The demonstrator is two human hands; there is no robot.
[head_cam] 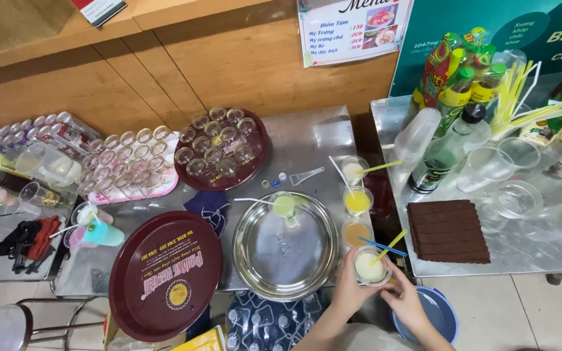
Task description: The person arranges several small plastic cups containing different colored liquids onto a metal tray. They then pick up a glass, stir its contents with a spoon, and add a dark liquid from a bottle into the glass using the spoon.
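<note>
Left hand (348, 286) wraps the cup (369, 266), steadying it at the table (307, 146) edge; right hand (403, 300) cups its far side, straw (390, 246) upright inside.

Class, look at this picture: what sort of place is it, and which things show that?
Probably a small drinks stall: a menu poster on the wall, trays of empty glasses, a bunch of straws, and a left hand holding a filled cup.
</note>
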